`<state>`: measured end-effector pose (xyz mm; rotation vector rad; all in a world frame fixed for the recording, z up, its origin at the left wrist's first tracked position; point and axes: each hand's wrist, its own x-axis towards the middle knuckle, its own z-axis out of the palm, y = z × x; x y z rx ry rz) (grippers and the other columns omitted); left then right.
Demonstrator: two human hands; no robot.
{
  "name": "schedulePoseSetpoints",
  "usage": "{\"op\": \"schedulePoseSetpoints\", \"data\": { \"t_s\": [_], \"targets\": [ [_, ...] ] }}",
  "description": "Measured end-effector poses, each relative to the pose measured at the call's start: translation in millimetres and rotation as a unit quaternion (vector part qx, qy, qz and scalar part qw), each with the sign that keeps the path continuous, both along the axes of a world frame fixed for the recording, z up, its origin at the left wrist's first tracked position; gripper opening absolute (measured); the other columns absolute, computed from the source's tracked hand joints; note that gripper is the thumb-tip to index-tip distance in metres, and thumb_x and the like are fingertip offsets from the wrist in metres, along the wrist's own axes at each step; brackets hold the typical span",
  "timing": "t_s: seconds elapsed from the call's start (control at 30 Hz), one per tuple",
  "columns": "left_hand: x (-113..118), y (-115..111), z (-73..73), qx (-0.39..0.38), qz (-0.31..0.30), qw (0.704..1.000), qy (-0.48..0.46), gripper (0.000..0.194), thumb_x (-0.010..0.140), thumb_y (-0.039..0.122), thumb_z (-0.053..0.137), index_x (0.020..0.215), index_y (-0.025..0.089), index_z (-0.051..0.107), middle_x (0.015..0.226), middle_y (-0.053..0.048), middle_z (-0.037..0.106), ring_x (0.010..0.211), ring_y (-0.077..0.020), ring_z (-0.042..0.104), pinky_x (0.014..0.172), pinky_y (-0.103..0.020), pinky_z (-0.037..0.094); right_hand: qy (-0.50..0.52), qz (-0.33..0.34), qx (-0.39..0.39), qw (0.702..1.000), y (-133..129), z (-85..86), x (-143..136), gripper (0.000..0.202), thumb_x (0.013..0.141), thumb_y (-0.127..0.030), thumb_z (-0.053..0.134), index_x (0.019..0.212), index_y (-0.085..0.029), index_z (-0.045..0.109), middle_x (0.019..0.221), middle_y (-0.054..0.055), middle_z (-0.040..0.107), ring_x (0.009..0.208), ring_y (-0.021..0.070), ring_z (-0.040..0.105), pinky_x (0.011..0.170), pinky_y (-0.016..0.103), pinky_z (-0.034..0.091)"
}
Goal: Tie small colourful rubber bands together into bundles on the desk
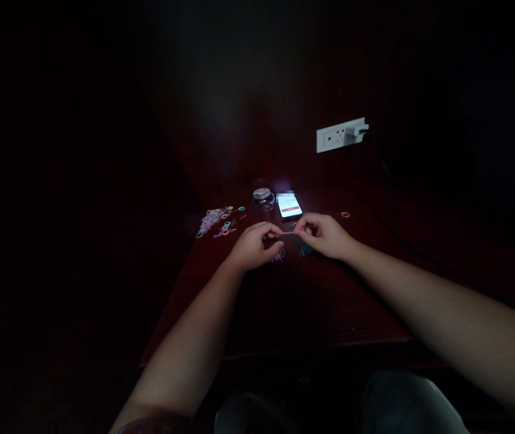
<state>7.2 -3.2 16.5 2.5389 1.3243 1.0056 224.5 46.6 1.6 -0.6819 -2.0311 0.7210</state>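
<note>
A thin pale hair tie (288,232) is stretched between my two hands above the dark red table. My left hand (255,246) has its bent fingers at one end of the band, with its thumb held apart lower down. At the other end, my right hand (324,235) pinches the band between thumb and fingertips. Purple hair ties (277,257) lie below my left hand, partly covered by it. Close under my right hand is a dim teal cluster of hair ties (305,249). A larger mixed-colour pile of hair ties (212,222) lies to the left.
Behind my hands stand a clear round jar (264,200) and a phone (290,207) with a lit screen. One pinkish hair tie (345,214) lies alone at the right. A wall socket (333,138) holds a white plug (356,129) with a dark cable. The surroundings are very dark.
</note>
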Motion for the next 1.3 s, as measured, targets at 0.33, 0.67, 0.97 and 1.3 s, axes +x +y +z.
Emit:
{"op": "schedulePoseSetpoints", "data": {
  "t_s": [0.33,0.67,0.97,1.3],
  "targets": [
    [-5.2,1.0,-7.0,-0.098,0.007,0.988,0.119,0.042,0.064,0.042,0.080,0.097,0.023,0.063,0.102,-0.005,0.062,0.093,-0.0227,0.060,0.085,-0.037,0.047,0.037,-0.098,0.001,0.994,6.1,5.3,9.9,0.014,0.080,-0.028,0.059,0.079,-0.015,0.062,0.059,-0.002,0.050,0.051,0.0098,0.041,0.048,0.023,0.031],
    [-6.5,6.5,-12.6,-0.103,-0.009,0.989,0.108,0.022,0.070,0.029,0.074,0.084,0.020,0.060,0.093,-0.003,0.065,0.087,-0.0192,0.060,0.076,-0.031,0.047,0.064,-0.106,-0.006,0.992,12.9,1.7,12.6,0.016,0.079,-0.029,0.060,0.080,-0.013,0.063,0.063,0.001,0.054,0.052,0.0098,0.041,0.049,0.024,0.032],
    [-6.1,4.1,-10.9,-0.128,-0.015,0.989,0.065,0.013,0.075,0.023,0.063,0.087,0.019,0.063,0.090,-0.004,0.065,0.081,-0.0158,0.061,0.072,-0.028,0.048,0.106,-0.247,0.032,0.963,14.9,28.7,44.9,0.011,0.078,-0.027,0.060,0.078,-0.016,0.061,0.065,0.003,0.058,0.054,0.0120,0.047,0.051,0.025,0.037],
    [-8.1,5.0,-13.7,-0.152,-0.014,0.987,0.046,0.015,0.078,0.029,0.063,0.090,0.020,0.063,0.091,-0.004,0.064,0.082,-0.0160,0.062,0.074,-0.029,0.048,-0.121,-0.253,-0.102,0.954,11.8,-3.4,106.8,0.004,0.070,-0.019,0.060,0.066,-0.018,0.059,0.062,0.001,0.063,0.054,0.0123,0.055,0.051,0.023,0.040]
  ]
}}
